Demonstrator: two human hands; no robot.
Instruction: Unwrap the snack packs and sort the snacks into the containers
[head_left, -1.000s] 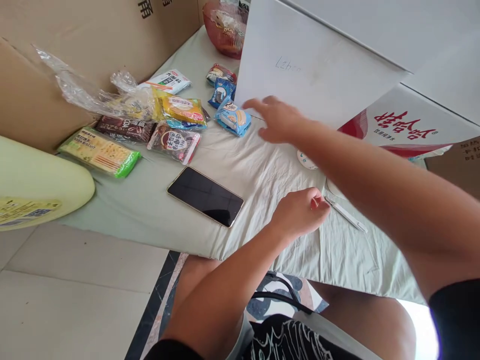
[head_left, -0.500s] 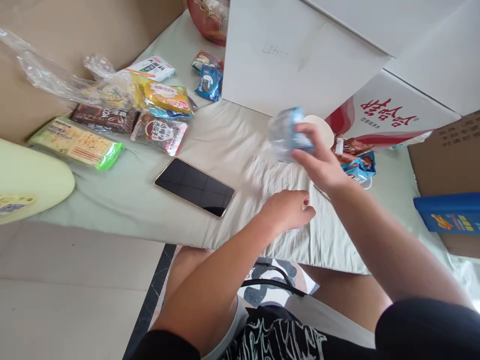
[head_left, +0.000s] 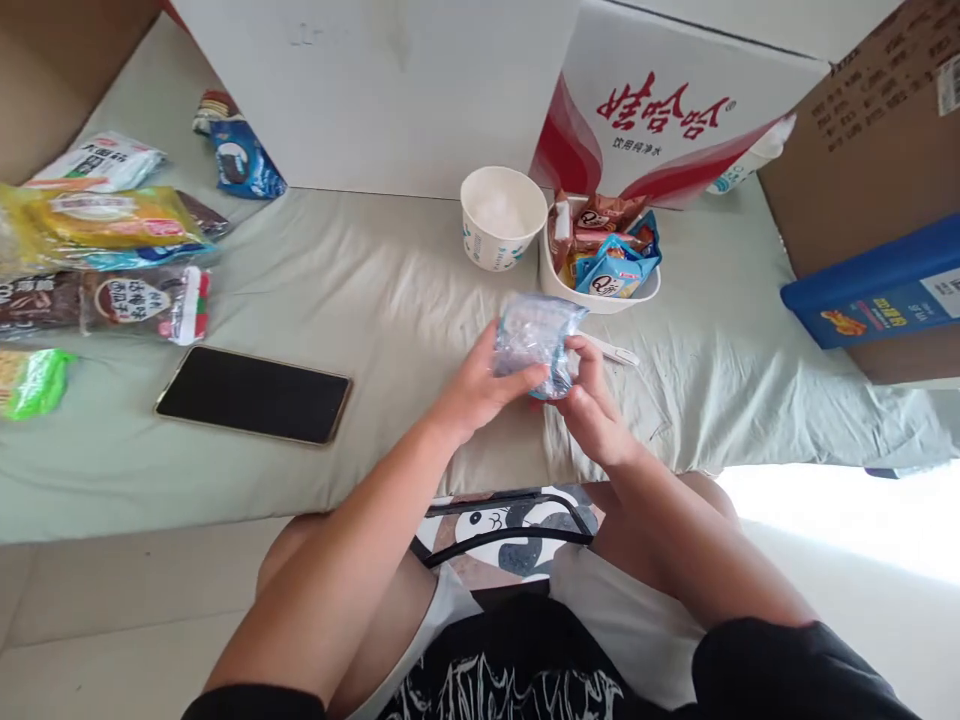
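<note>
Between my hands is a clear plastic packet with light blue edging (head_left: 531, 335), held just above the cloth. My left hand (head_left: 484, 385) grips its left side, the thumb lying across the front. On the right side, the fingers of my right hand (head_left: 594, 405) pinch the packet's edge. Beyond it stands a white paper cup (head_left: 501, 225) with something whitish inside. Right of the cup, a white plastic basket (head_left: 600, 300) holds several brown and blue snack packets (head_left: 611, 265). A white utensil-like handle (head_left: 619, 352) lies partly hidden behind my right hand.
A black phone (head_left: 253, 395) lies on the pale green cloth (head_left: 390, 300) at left. Snack packages (head_left: 112, 220) lie farther left, and a blue packet (head_left: 244, 160) leans near the white cartons (head_left: 405, 100). A blue box (head_left: 877, 290) stands at right.
My right hand has brought the plastic packet down and nearer to me. My left hand has come up and taken hold of it too. The view has turned to the right.
</note>
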